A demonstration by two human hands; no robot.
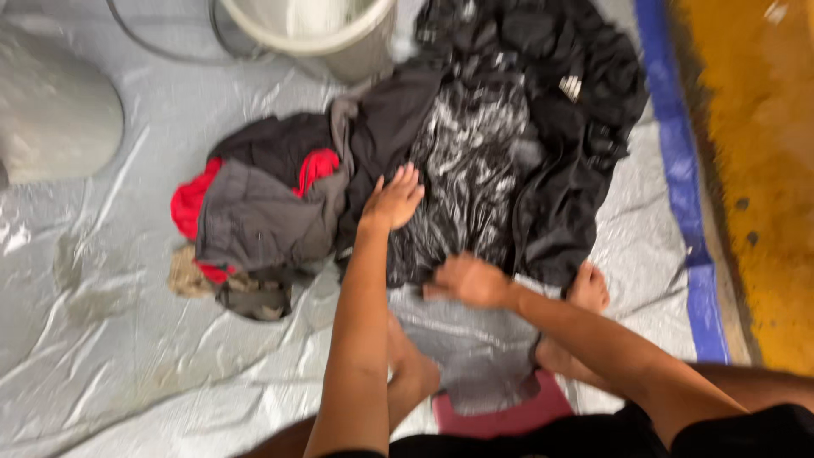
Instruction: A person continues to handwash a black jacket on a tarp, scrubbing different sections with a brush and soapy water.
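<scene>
A wet, soapy black garment (509,144) lies spread on a grey plastic sheet (127,339). My left hand (393,199) rests flat on the garment's left part, fingers apart. My right hand (469,280) presses on the garment's near edge, fingers bent against the cloth; motion blur hides whether it grips the cloth. My bare feet (585,293) sit on the sheet just below the garment.
A pile of grey, black and red clothes (254,212) lies left of my hands. A pale bucket (331,34) stands at the top, a grey rounded object (51,110) at far left. A blue strip (678,170) and yellow floor (763,170) border the right. A pink low stool (509,416) is beneath me.
</scene>
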